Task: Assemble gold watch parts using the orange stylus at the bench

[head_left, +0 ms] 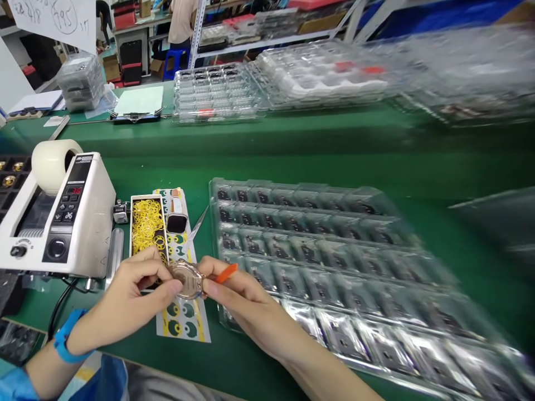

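Note:
A round, rose-gold-coloured metal watch case [188, 280] is held between both hands above the bench. My left hand [137, 289] pinches its left edge with thumb and forefinger. My right hand [246, 303] grips its right edge, and an orange strip [227, 272] sticks out by those fingers. Just beyond my left hand stands a narrow white box [131, 223] holding many yellow rings [146, 225]. Under and behind the case lies a sticker sheet [186, 328] with green and yellow shapes. A dark, square-faced object [176, 223] and pointed metal tweezers [198, 225] rest near it.
A white tape dispenser [94, 211] stands on the left, beside a small metal counter [121, 212]. A large clear tray [215, 206] with rows of bagged dark parts covers the right. Clear trays [217, 94] and a clipboard [137, 103] sit on the raised back ledge.

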### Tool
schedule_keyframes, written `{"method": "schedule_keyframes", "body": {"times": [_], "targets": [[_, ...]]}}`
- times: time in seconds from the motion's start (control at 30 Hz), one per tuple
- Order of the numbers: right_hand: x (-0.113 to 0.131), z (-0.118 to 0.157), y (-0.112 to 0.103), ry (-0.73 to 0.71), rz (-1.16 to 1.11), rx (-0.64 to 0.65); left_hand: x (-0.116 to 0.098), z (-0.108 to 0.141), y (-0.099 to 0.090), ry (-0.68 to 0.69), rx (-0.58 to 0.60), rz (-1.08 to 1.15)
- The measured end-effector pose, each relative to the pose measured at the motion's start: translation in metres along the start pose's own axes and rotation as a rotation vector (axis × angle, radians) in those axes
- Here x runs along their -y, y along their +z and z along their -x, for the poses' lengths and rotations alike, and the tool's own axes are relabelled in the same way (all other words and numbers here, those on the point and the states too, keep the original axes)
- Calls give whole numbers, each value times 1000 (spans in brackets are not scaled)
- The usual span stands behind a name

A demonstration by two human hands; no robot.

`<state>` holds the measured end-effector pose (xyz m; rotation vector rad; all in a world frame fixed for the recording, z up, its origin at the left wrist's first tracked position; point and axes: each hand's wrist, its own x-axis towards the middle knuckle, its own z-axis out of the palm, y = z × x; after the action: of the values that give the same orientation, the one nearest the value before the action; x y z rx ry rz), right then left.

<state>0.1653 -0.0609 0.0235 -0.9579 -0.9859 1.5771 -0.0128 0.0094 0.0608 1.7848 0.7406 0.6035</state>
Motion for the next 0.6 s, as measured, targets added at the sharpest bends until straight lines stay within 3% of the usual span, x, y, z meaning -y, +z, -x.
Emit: {"method": "schedule_keyframes", "body": {"times": [0.27, 0.43, 0.6], "targets": [[-3, -2, 0, -17, 46, -28, 3, 0, 4, -5, -57, -30], [2, 0, 2, -69, 239, -68, 8, 0, 8, 11, -127, -156], [7, 3, 2, -134, 324, -98, 12, -1, -1, 37, -199, -285]]}}
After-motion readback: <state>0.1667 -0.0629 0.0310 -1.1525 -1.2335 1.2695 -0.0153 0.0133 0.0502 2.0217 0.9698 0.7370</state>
